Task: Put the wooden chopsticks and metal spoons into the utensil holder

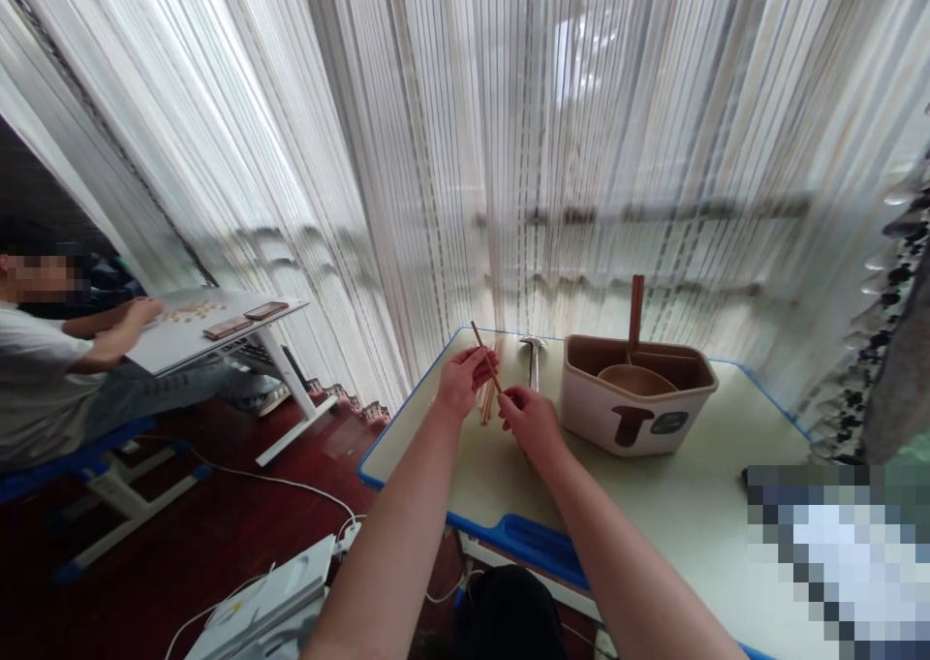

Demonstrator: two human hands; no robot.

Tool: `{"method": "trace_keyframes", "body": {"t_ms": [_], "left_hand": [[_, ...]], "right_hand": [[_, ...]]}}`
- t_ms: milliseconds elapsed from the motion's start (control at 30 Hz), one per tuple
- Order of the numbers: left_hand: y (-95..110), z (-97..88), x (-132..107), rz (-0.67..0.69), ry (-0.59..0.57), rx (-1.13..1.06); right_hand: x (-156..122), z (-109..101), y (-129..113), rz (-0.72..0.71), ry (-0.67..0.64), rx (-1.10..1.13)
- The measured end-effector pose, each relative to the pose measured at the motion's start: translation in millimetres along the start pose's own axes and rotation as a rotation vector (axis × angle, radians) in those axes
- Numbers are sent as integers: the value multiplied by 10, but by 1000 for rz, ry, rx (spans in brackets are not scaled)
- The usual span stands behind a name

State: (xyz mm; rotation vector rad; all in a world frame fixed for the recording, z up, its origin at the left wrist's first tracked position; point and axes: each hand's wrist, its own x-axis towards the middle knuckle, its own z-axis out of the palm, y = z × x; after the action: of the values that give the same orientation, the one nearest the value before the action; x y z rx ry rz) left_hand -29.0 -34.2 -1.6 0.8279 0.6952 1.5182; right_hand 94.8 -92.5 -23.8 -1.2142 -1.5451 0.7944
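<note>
A thin brown chopstick [493, 373] slants between my two hands above the desk. My left hand [461, 381] is closed around its upper part, with the tip sticking out past the fingers. Lower down, my right hand [529, 420] pinches the same chopstick. Several more chopsticks [485, 408] lie on the desk just beneath, partly hidden by my hands. Beyond my right hand is a shiny metal utensil [534, 358] with a broad head; its exact kind is unclear. To the right stands a white box [596, 415] with brown compartments, holding a brown bowl [635, 381] and upright chopsticks [636, 316].
The pale desk [501, 481] has a blue rim. Its far edge meets a sheer curtain [450, 137]. At left, a person [44, 379] sits at another table [196, 335] with small pieces on it. A white appliance [272, 602] and cables lie low on the left.
</note>
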Motion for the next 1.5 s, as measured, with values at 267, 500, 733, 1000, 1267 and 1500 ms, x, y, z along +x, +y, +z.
{"method": "trace_keyframes", "body": {"t_ms": [267, 500, 733, 1000, 1267, 1500], "left_hand": [[161, 322, -113, 6, -34, 38], [615, 1142, -301, 121, -255, 195], [459, 1781, -296, 129, -357, 189], [377, 2185, -254, 55, -514, 282], [331, 2278, -216, 166, -443, 236], [286, 2298, -204, 234, -434, 185]], "right_hand": [[-90, -225, -250, -76, 41, -34], [-105, -791, -607, -318, 223, -52], [-143, -1300, -594, -308, 361, -61], [-119, -1850, -550, -218, 332, -78], [-20, -2168, -749, -94, 78, -84], [231, -2365, -969, -149, 24, -139]]}}
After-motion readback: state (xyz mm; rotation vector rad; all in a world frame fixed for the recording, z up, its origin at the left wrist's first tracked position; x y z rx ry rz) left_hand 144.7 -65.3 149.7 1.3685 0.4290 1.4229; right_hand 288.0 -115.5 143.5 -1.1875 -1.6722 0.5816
